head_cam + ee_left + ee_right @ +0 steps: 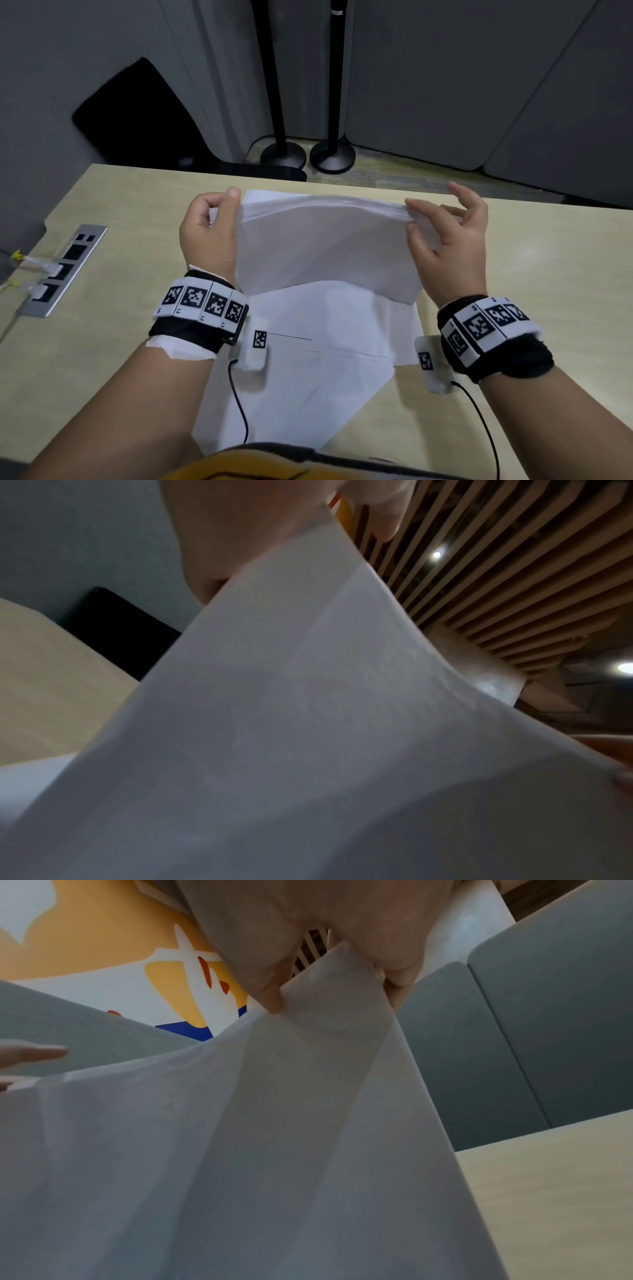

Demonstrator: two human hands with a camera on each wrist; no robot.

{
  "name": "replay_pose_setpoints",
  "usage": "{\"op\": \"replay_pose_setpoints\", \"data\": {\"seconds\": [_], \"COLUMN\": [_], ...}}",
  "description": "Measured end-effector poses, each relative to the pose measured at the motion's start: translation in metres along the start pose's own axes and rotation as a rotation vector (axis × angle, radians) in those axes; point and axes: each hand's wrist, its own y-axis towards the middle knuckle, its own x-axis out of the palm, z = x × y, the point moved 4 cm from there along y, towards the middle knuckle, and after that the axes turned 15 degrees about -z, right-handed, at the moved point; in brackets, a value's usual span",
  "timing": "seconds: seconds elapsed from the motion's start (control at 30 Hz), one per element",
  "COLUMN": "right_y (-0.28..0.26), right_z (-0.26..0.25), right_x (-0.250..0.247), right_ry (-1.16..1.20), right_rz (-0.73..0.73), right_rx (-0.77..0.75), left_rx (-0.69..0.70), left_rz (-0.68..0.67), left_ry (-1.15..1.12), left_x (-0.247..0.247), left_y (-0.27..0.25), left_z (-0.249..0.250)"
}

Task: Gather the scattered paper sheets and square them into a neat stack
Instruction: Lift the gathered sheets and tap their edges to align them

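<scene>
A sheaf of white paper sheets is held upright above the table, bowed upward along its top edge. My left hand grips its left edge, thumb in front and fingers curled behind. My right hand pinches the right edge between thumb and fingers, the outer fingers spread. The left wrist view shows the sheaf running down from my left hand. In the right wrist view the paper hangs from the fingers of my right hand. More loose sheets lie askew on the table below.
The light wooden table has a metal socket panel with plugged cables at its left edge. Two black stand bases and a black chair stand beyond the far edge. Grey partition panels lie behind.
</scene>
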Motion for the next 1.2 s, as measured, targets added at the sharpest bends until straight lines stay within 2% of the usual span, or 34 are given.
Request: {"op": "replay_pose_setpoints", "data": {"seconds": [0.13, 0.23, 0.4, 0.53, 0.6, 0.7, 0.73, 0.8, 0.87, 0.97, 1.1, 1.2], "right_y": [-0.001, 0.000, 0.002, 0.001, 0.001, 0.001, 0.002, 0.002, 0.001, 0.001, 0.004, 0.007], "right_z": [0.000, -0.002, -0.002, 0.000, 0.001, 0.002, 0.002, 0.000, -0.004, -0.017, -0.050, -0.071], "right_x": [0.004, 0.001, 0.000, 0.002, 0.002, 0.001, 0.001, 0.000, -0.001, 0.001, 0.011, 0.013], "right_ry": [-0.036, -0.036, -0.069, -0.053, -0.052, -0.038, -0.036, -0.052, -0.207, -0.521, -0.505, -0.485], "right_rz": [-0.013, 0.014, -0.001, -0.028, -0.027, -0.036, -0.043, -0.052, -0.034, -0.049, -0.146, -0.116], "right_rx": [0.021, 0.014, 0.040, 0.075, 0.084, 0.089, 0.090, 0.098, 0.113, 0.082, -0.100, -0.210], "left_rx": [0.021, 0.002, 0.076, 0.037, 0.053, 0.084, 0.079, 0.060, 0.049, 0.154, 0.508, 0.656], "left_rz": [0.023, 0.030, -0.008, 0.011, -0.064, -0.304, -0.321, -0.240, -0.178, -0.251, -0.421, -0.461], "left_ry": [0.077, 0.016, 0.045, 0.030, 0.017, 0.174, 0.237, 0.310, 0.322, 0.252, 0.351, 0.415], "left_x": [0.001, 0.000, 0.005, 0.001, -0.002, 0.001, 0.001, -0.003, -0.004, 0.006, 0.036, 0.052], "left_y": [0.000, -0.002, -0.005, -0.003, -0.005, -0.012, -0.013, -0.011, -0.007, -0.006, -0.020, -0.028], "left_z": [0.000, -0.003, 0.000, -0.008, -0.009, -0.012, -0.013, -0.014, -0.010, 0.005, 0.048, 0.067]}}
